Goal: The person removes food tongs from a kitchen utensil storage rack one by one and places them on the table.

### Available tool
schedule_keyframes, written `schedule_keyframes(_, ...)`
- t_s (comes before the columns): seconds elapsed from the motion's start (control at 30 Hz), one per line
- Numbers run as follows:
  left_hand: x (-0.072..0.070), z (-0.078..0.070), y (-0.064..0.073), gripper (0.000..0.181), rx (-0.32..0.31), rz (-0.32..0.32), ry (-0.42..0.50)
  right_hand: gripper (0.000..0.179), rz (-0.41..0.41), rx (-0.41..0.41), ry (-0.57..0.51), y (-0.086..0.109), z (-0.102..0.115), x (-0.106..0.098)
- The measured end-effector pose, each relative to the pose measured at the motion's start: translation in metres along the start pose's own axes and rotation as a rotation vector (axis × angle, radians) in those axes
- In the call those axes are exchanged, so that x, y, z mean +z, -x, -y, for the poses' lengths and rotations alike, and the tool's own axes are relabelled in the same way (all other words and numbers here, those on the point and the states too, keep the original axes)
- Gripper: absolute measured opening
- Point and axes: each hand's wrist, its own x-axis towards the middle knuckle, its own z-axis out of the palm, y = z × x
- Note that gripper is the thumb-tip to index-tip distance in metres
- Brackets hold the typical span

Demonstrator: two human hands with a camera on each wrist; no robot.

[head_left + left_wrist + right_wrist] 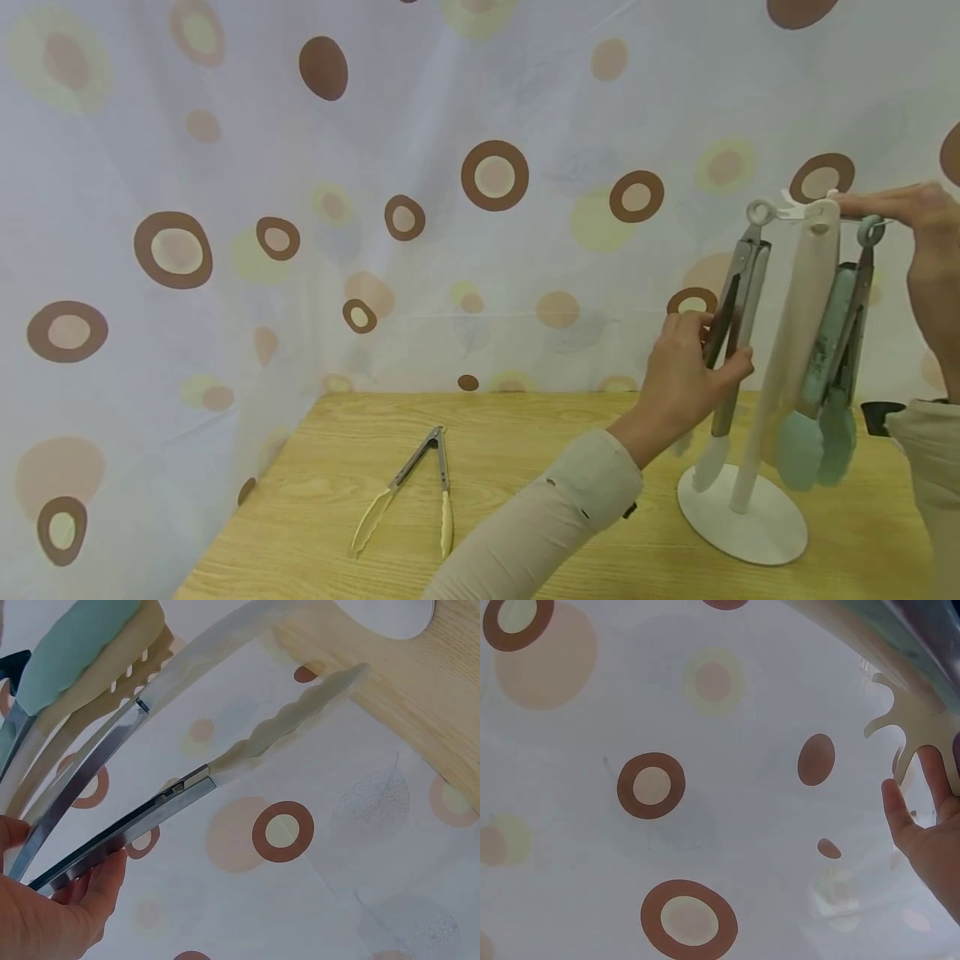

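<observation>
Metal tongs with whitish wavy tips (712, 462) hang by a ring from a white utensil stand (742, 521). My left hand (682, 375) grips their arms, thumb on one side and fingers on the other; in the left wrist view the tongs (116, 851) are spread apart. My right hand (933, 258) touches the stand's top with extended fingers, beside the white hooks (922, 724). Green-tipped tongs (828, 337) hang from the stand's right side. A beige slotted utensil (142, 664) also hangs there, partly hidden behind them.
Yellow-tipped tongs (446, 521) lie spread on the wooden table (315, 500), left of the stand. A small black object (879, 417) is by the right sleeve. A curtain with brown and yellow rounds (420, 100) hangs behind the table.
</observation>
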Motion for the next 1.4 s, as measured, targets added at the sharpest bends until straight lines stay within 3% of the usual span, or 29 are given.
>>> schedule_keyframes(0.5, -0.007, 0.016, 0.0, 0.029, 0.04, -0.105, 0.008, 0.04, -0.011, -0.05, -0.003, 0.0, -0.003, -0.001)
schedule_keyframes(0.97, -0.028, 0.041, 0.006, 0.033, -0.068, -0.135, 0.051, 0.04, -0.02, -0.073, -0.006, -0.001, -0.004, 0.001)
schedule_keyframes(1.4, -0.05, 0.064, 0.015, 0.034, -0.105, -0.143, 0.024, 0.045, -0.001, -0.008, -0.021, -0.001, -0.002, 0.0)
